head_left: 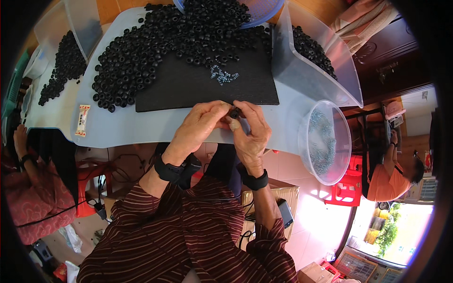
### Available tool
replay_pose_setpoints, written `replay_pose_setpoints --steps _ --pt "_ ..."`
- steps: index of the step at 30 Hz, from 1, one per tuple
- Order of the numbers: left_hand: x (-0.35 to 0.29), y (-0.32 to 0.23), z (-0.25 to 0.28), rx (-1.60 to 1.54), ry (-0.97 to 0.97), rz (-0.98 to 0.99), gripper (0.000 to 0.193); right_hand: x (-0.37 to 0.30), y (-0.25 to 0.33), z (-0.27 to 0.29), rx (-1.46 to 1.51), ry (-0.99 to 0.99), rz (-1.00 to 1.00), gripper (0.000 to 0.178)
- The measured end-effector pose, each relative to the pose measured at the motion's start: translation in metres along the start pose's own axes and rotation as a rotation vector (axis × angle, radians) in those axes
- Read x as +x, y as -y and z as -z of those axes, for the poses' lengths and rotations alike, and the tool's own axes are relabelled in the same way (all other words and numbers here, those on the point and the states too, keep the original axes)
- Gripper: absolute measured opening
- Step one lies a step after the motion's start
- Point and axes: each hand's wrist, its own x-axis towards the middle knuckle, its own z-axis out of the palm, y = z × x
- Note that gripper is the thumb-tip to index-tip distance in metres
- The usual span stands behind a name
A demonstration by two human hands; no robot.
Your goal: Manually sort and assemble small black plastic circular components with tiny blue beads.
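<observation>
Just past the near table edge, both of my hands meet over one small black ring-shaped part (pixel 234 113). My right hand (pixel 252 137) pinches it between thumb and fingers. The fingers of my left hand (pixel 200 123) are closed against its left side, with their tips partly hidden. Beyond my hands lies a dark flat board (pixel 203 89), with a small cluster of tiny bluish-white pieces (pixel 224 75) on it that look like little springs. A large heap of black ring-shaped parts (pixel 125 66) covers the board's far and left sides.
A clear bin (pixel 311 78) of black parts stands at the right, with a round clear tub (pixel 325 141) of tiny bluish pieces nearer me. A wrapped bar (pixel 82 120) lies left. Another bin (pixel 71 28) and a blue basket (pixel 264 14) stand farther off. People sit at both sides.
</observation>
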Motion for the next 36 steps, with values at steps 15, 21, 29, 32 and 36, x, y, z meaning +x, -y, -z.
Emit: replay_pose_setpoints --steps 15,21,29,32,36 --pt "0.006 0.015 0.003 0.277 0.120 -0.019 0.022 -0.003 -0.004 -0.004 -0.057 -0.115 0.052 0.037" --pt "0.001 0.022 -0.003 0.033 0.004 -0.053 0.018 -0.004 -0.003 -0.007 -0.050 -0.130 0.048 0.038" --pt "0.000 0.019 -0.001 0.020 0.052 -0.072 0.018 -0.003 -0.001 -0.006 -0.066 -0.103 0.084 0.039" --pt "0.002 0.020 0.004 0.029 0.048 -0.038 0.019 -0.003 -0.003 -0.007 -0.063 -0.090 0.109 0.039" --pt "0.004 0.009 -0.003 -0.136 0.049 0.040 0.017 -0.003 -0.002 -0.007 0.071 -0.057 0.044 0.038"
